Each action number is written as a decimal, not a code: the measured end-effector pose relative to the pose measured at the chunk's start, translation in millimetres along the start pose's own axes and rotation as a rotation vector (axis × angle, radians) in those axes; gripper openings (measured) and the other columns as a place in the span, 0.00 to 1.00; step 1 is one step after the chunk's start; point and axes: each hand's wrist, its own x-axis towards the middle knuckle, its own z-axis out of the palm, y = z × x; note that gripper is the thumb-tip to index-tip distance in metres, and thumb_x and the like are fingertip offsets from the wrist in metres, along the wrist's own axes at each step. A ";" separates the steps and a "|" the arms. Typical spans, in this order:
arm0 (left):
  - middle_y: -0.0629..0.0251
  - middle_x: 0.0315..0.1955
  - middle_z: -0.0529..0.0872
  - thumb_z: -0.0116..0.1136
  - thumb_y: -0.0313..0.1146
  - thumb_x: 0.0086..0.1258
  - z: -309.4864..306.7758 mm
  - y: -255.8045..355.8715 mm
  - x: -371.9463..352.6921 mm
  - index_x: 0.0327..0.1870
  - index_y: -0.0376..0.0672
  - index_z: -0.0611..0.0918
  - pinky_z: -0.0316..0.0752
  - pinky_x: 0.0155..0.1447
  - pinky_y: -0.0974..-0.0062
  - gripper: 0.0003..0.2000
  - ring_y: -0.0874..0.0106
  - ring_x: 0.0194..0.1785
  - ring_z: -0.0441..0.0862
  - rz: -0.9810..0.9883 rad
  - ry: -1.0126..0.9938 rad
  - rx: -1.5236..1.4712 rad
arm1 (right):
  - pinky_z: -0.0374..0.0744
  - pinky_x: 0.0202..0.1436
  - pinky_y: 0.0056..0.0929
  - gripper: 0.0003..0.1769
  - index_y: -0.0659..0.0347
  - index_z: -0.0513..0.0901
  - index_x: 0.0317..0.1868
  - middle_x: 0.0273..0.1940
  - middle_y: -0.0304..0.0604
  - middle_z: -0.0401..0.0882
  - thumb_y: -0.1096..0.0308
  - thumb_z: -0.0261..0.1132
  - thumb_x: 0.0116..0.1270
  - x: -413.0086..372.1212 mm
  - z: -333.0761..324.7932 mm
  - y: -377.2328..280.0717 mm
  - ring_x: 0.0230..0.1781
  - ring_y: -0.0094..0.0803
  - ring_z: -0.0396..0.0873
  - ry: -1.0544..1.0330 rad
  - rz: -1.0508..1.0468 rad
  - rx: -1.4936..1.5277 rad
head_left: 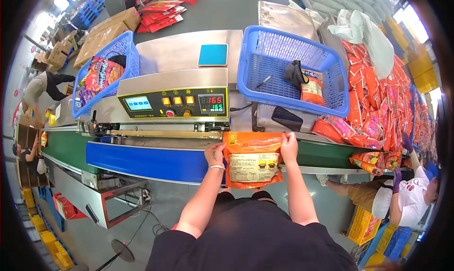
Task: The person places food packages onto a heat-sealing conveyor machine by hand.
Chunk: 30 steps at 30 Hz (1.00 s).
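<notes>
An orange food pouch (253,161) is held upright by its top corners in front of me, its printed back panel facing me. My left hand (215,154) pinches its upper left edge, and my right hand (289,149) grips the upper right corner. Just behind the pouch is a band sealing machine (175,103) with a lit control panel that reads 165. To the left of my left hand runs its blue conveyor belt (146,161). The pouch's top edge is close to the machine's right end; whether it touches cannot be made out.
A blue basket (246,77) holding a pouch, a pen and a dark item stands behind. Another basket (135,58) sits at left. A phone (287,118) lies near the green conveyor (326,157). Red packets (378,96) are heaped at right, where a co-worker (411,195) wears purple gloves.
</notes>
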 end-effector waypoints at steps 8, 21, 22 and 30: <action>0.68 0.23 0.81 0.66 0.24 0.52 -99.4 50.4 35.5 0.32 0.34 0.83 0.67 0.30 0.80 0.07 0.78 0.24 0.73 0.113 0.124 0.000 | 0.76 0.36 0.38 0.10 0.62 0.77 0.33 0.33 0.49 0.81 0.63 0.63 0.62 -21.8 70.5 -66.0 0.34 0.44 0.80 -0.297 -0.107 0.098; 0.61 0.41 0.84 0.51 0.30 0.71 -200.3 115.2 -6.7 0.44 0.35 0.78 0.72 0.43 0.79 0.08 0.75 0.39 0.78 0.814 0.462 0.358 | 0.52 0.70 0.51 0.30 0.52 0.75 0.55 0.55 0.44 0.73 0.41 0.59 0.60 127.4 0.9 -33.8 0.62 0.39 0.65 0.314 -0.538 -0.432; 0.62 0.41 0.83 0.50 0.29 0.72 -184.3 110.7 -23.6 0.43 0.35 0.78 0.72 0.45 0.78 0.08 0.75 0.40 0.78 0.848 0.457 0.388 | 0.54 0.68 0.50 0.29 0.52 0.77 0.52 0.51 0.43 0.75 0.40 0.58 0.60 130.7 -11.1 -31.0 0.59 0.39 0.68 0.160 -0.508 -0.474; 0.67 0.38 0.83 0.49 0.25 0.71 -47.6 63.6 -92.1 0.41 0.38 0.80 0.66 0.33 0.86 0.06 0.81 0.32 0.74 0.728 0.053 0.272 | 0.61 0.61 0.46 0.28 0.53 0.80 0.46 0.43 0.41 0.80 0.39 0.61 0.56 115.8 -24.3 -24.3 0.48 0.38 0.75 0.042 -0.528 -0.498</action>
